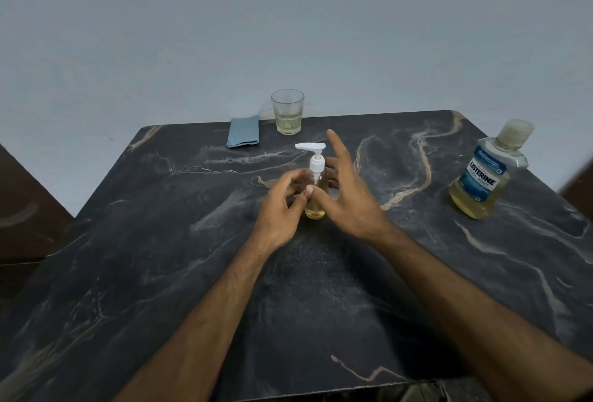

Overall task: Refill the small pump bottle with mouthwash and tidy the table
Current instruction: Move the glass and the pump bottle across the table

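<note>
Left hand loosely steadied the pump bottle upright; right hand, at three o'clock, fingers spread, held nothing.

Pump bottles: one, clear, upright, holding yellow liquid, with a white pump head.
Mouthwash bottles: one, large, capped, blue label, yellow liquid inside.
Glasses: one, with a little pale liquid at the bottom.
Cloths: one, blue, folded.
Tables: one, dark marble pattern.
Hands: two, a left hand and a right hand.
Containers with liquid: three in all, two bottles and the glass.
</note>
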Action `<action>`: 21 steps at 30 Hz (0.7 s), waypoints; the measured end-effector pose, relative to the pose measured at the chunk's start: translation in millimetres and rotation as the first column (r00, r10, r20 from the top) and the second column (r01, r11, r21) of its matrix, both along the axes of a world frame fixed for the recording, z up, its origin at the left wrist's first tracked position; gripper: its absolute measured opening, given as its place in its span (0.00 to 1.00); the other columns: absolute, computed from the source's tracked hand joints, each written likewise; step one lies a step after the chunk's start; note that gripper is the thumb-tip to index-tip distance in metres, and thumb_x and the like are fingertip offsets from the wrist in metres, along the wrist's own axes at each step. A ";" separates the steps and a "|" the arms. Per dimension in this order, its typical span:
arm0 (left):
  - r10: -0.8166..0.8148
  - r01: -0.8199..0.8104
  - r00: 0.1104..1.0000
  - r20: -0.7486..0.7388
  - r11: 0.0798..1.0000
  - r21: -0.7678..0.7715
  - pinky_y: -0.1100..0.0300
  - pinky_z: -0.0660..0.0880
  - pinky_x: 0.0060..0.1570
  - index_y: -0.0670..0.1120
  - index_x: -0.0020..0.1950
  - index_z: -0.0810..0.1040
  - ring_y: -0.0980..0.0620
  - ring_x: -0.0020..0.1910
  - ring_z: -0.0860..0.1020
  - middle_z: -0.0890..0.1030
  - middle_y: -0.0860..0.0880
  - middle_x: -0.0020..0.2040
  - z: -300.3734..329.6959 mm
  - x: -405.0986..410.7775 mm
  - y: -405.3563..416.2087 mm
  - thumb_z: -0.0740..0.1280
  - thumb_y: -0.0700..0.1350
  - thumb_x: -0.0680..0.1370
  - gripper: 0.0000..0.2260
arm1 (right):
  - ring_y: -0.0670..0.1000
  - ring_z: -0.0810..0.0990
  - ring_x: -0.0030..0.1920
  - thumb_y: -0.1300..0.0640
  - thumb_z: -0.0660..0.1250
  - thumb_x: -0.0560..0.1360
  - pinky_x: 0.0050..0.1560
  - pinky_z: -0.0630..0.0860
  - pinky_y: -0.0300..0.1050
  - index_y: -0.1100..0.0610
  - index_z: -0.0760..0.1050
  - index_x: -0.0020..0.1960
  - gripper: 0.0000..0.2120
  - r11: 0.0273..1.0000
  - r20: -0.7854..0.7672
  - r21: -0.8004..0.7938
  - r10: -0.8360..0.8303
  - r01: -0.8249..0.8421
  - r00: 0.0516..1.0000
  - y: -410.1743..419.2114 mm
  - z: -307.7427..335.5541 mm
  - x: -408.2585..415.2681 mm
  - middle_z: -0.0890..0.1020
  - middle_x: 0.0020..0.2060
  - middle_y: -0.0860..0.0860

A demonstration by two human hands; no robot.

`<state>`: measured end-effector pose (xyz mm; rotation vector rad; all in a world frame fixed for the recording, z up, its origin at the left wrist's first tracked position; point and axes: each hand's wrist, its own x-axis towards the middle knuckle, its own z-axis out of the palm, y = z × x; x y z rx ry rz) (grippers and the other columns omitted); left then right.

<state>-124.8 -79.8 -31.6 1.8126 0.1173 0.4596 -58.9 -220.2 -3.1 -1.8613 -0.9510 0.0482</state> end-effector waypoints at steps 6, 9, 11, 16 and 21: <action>-0.029 0.029 0.999 -0.039 1.000 0.000 0.64 0.74 0.60 0.52 0.67 0.70 0.59 0.63 0.75 0.77 0.54 0.63 -2.8 -1.0 0.2 0.68 0.35 0.76 0.22 | 0.47 0.78 0.57 0.53 0.71 0.76 0.58 0.79 0.55 0.39 0.45 0.79 0.44 0.996 0.131 0.041 -0.082 0.078 0.988 8.1 -5.3 3.4 0.75 0.57 0.44; 0.009 -0.007 0.999 -0.052 0.999 0.038 0.56 0.75 0.63 0.48 0.66 0.71 0.55 0.62 0.76 0.77 0.50 0.63 -2.8 0.8 0.2 0.68 0.33 0.76 0.21 | 0.48 0.76 0.60 0.53 0.70 0.76 0.58 0.78 0.55 0.39 0.44 0.79 0.44 0.994 0.238 0.051 -0.107 0.098 0.965 13.3 -9.7 1.9 0.74 0.63 0.49; 0.004 -0.002 0.998 -0.061 0.999 0.035 0.54 0.75 0.64 0.46 0.66 0.71 0.54 0.62 0.77 0.77 0.48 0.63 -2.5 1.9 1.3 0.68 0.33 0.76 0.20 | 0.47 0.77 0.57 0.54 0.71 0.76 0.57 0.79 0.54 0.42 0.46 0.79 0.43 0.995 0.282 0.037 -0.102 0.096 0.954 16.1 -10.7 2.9 0.74 0.67 0.52; -0.068 0.072 0.993 -0.098 0.997 0.036 0.60 0.75 0.60 0.49 0.69 0.69 0.58 0.61 0.77 0.77 0.52 0.64 -2.6 2.0 14.0 0.71 0.38 0.75 0.25 | 0.43 0.78 0.41 0.54 0.70 0.76 0.42 0.80 0.46 0.45 0.50 0.77 0.38 0.990 0.243 0.078 -0.130 0.114 0.961 17.7 -8.3 11.3 0.78 0.48 0.44; 0.135 -0.129 0.988 -0.075 0.988 0.080 0.63 0.76 0.52 0.49 0.69 0.69 0.60 0.54 0.77 0.77 0.52 0.61 11.0 31.7 40.5 0.71 0.42 0.76 0.23 | 0.45 0.80 0.34 0.57 0.69 0.76 0.32 0.78 0.36 0.44 0.50 0.73 0.35 0.958 0.172 0.110 -0.282 0.266 0.944 23.2 12.2 50.5 0.77 0.37 0.45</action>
